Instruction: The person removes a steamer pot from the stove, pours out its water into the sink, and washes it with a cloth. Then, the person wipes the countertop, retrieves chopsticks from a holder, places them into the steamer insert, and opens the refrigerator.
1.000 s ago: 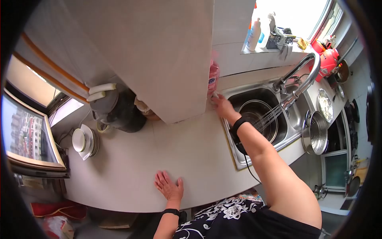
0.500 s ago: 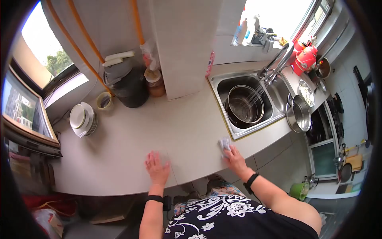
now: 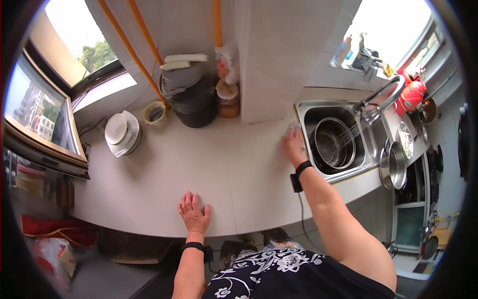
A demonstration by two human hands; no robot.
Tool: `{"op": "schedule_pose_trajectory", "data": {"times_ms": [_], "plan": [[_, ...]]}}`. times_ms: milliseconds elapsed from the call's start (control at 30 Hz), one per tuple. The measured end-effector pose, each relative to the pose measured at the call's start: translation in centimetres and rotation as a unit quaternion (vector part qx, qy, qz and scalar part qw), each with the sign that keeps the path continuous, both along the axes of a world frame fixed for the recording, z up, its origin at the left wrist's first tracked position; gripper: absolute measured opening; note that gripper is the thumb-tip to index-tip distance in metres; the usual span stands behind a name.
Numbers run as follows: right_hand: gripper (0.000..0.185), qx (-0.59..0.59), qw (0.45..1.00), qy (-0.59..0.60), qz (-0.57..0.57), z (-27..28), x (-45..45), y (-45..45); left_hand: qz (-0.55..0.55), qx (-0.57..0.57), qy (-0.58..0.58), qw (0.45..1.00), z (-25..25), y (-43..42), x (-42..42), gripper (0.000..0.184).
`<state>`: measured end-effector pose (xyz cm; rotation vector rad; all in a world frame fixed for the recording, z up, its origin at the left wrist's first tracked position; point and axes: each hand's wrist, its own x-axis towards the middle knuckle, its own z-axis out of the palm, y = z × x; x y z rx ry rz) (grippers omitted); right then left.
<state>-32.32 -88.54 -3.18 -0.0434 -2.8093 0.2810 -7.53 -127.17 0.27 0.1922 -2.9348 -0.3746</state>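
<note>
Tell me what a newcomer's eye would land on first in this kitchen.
Probably the running tap at the right, spraying into a round pot in the sink, with a bright red flask beyond it. Next, the orange pipes on the wall at upper left, around a dark bucket. Then the hands: the right holding a pale cloth beside the sink, the left on the counter's near edge.

A black top [image 3: 328, 280] is bearing white printed flowers [image 3: 291, 262] and curling stems. Colourful patterned legwear [image 3: 285, 243] is peeking out beyond it. A black left wristband [image 3: 193, 246] and a matching right wristband [image 3: 303, 168] are each carrying a small black box [image 3: 296, 183]; a thin dark cable [image 3: 302, 214] is trailing from the right one.
</note>
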Motion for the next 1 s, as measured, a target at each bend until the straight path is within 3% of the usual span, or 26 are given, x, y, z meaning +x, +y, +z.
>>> {"op": "schedule_pose_trajectory", "data": {"times_ms": [133, 233, 267, 300, 400, 567, 667, 767, 867, 933, 1000], "plan": [[0.054, -0.041, 0.996, -0.022, 0.080, 1.2, -0.2, -14.4, 0.011, 0.004, -0.018, 1.000, 0.5, -0.1, -0.2, 0.063], [0.054, 0.005, 0.981, -0.080, 0.179, 2.0, 1.5, -21.6, 0.010, 0.006, -0.013, 1.000, 0.3, -0.3, -0.3, 0.064], [0.053, -0.030, 0.959, -0.082, 0.270, 1.9, 2.5, -23.5, 0.006, 0.008, -0.011, 1.000, 0.2, -0.3, -0.3, 0.062], [0.051, -0.065, 0.927, -0.083, 0.360, 1.9, 2.9, -24.6, 0.002, 0.009, -0.008, 1.000, 0.1, -0.5, -0.3, 0.061], [0.044, -0.088, 0.901, -0.083, 0.417, 1.4, 1.1, -25.3, 0.006, 0.007, -0.003, 1.000, -0.4, -0.7, -0.3, 0.063], [0.047, -0.092, 0.940, -0.057, 0.323, 1.4, -0.1, -26.2, 0.009, 0.018, 0.003, 1.000, 0.6, -0.7, -0.1, 0.062], [0.049, -0.051, 0.879, -0.066, 0.470, 1.6, 4.5, -27.2, 0.002, 0.024, 0.008, 1.000, 0.5, -0.5, -0.3, 0.062], [0.047, -0.050, 0.808, -0.106, 0.577, 4.0, 11.6, -23.9, -0.002, 0.020, 0.005, 1.000, -0.1, -0.8, -0.5, 0.063], [0.044, -0.053, 0.798, -0.160, 0.579, 5.7, 13.9, -15.8, 0.007, 0.024, 0.004, 1.000, 0.3, -0.5, -0.4, 0.064], [0.042, -0.056, 0.833, -0.132, 0.535, 3.6, 11.9, -9.3, 0.000, 0.026, 0.000, 1.000, 0.6, -0.4, -0.5, 0.063], [0.043, 0.010, 0.910, -0.121, 0.397, 2.7, 7.3, -3.3, -0.002, 0.019, -0.008, 1.000, 0.7, -0.3, -0.5, 0.063]]}}
